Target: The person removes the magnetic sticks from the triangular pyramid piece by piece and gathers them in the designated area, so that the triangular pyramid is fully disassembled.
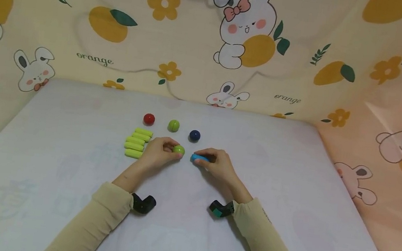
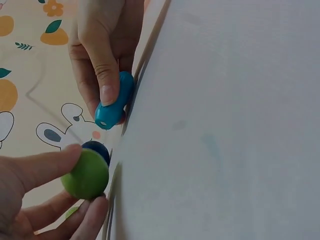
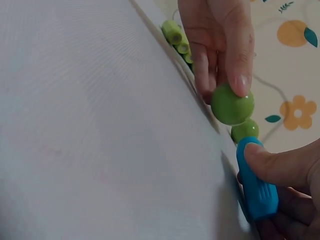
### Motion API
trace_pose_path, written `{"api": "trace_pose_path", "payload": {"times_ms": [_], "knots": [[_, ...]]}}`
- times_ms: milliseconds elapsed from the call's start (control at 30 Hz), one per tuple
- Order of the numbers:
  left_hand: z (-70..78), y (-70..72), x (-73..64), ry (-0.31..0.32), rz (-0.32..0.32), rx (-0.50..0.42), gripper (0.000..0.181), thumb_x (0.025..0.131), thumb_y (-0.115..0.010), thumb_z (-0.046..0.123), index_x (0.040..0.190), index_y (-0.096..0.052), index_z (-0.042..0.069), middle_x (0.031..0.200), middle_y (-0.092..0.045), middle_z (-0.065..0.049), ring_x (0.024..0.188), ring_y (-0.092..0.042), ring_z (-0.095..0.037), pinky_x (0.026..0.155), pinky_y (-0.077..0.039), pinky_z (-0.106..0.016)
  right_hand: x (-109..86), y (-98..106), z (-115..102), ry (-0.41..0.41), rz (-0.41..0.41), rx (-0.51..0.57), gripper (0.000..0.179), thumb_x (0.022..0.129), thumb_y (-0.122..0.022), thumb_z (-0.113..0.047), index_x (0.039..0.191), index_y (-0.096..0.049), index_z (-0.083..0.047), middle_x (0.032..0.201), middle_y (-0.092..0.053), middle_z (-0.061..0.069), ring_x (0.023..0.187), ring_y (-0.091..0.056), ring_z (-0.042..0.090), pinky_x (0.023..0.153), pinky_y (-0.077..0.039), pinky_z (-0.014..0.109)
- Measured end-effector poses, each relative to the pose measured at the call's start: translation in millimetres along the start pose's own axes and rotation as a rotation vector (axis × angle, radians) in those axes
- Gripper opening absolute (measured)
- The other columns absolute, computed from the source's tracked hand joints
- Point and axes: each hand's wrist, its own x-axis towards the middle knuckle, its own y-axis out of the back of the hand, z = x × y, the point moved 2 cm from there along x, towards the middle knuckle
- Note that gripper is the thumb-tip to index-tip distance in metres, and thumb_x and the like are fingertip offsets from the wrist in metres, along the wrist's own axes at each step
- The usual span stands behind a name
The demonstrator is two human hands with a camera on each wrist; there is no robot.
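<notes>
Between thumb and fingertips, my left hand (image 1: 158,151) pinches a glossy green ball (image 1: 179,151). My right hand (image 1: 220,165) holds a short blue rod (image 1: 199,158) with ridged facets near one end, its thumb lying along the top. In the left wrist view a small hole shows in the end of the blue rod (image 2: 114,102). The held ball (image 3: 232,105) and the rod are apart, facing each other with a small gap. Just left of my left hand lie several yellow-green rods (image 1: 134,145), side by side; the right wrist view shows hollow ends.
Behind the hands a red ball (image 1: 149,119), a second green ball (image 1: 173,125) and a dark blue ball (image 1: 194,135) rest on the white tabletop (image 1: 279,159). A patterned cloth (image 1: 195,46) rises along the back and sides. Black wrist cameras (image 1: 144,204) sit at both cuffs.
</notes>
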Motion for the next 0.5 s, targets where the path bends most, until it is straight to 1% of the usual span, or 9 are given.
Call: {"api": "trace_pose_path", "payload": {"times_ms": [100, 267, 400, 500], "knots": [[1.9, 0.8, 2.6, 0.004, 0.043, -0.028, 0.04, 0.083, -0.075, 0.017, 0.119, -0.063, 0.006, 0.108, -0.065, -0.012, 0.093, -0.058, -0.023, 0.082, -0.047, -0.033, -0.4, 0, 1, 0.001, -0.007, 0.009, 0.025, 0.085, -0.074, -0.018, 0.108, -0.073, -0.009, 0.11, -0.071, 0.006, 0.104, -0.063, 0.022, 0.088, -0.049, 0.035], [6.8, 0.2, 5.5, -0.016, 0.113, -0.073, 0.041, 0.083, -0.074, 0.015, 0.121, -0.062, 0.004, 0.112, -0.065, -0.014, 0.097, -0.061, -0.025, 0.085, -0.05, -0.036, -1.4, 0, 2, 0.008, -0.011, 0.014, 0.026, 0.085, -0.074, -0.018, 0.109, -0.073, -0.009, 0.112, -0.071, 0.007, 0.105, -0.062, 0.023, 0.089, -0.049, 0.038], [8.3, -1.5, 9.8, -0.02, 0.144, -0.093, 0.042, 0.084, -0.073, 0.014, 0.123, -0.061, 0.004, 0.115, -0.064, -0.015, 0.1, -0.061, -0.027, 0.087, -0.051, -0.037, -2.5, 1, 3, 0.015, -0.017, 0.016, 0.026, 0.085, -0.073, -0.016, 0.11, -0.072, -0.008, 0.113, -0.07, 0.007, 0.106, -0.062, 0.023, 0.09, -0.049, 0.039], [8.6, -3.2, 14.0, -0.025, 0.162, -0.094, 0.041, 0.084, -0.073, 0.013, 0.123, -0.062, 0.003, 0.112, -0.065, -0.015, 0.099, -0.062, -0.027, 0.086, -0.051, -0.037, -2.8, 1, 3, 0.013, -0.019, 0.022, 0.026, 0.085, -0.073, -0.016, 0.11, -0.072, -0.008, 0.113, -0.07, 0.007, 0.107, -0.062, 0.023, 0.091, -0.049, 0.039]]}}
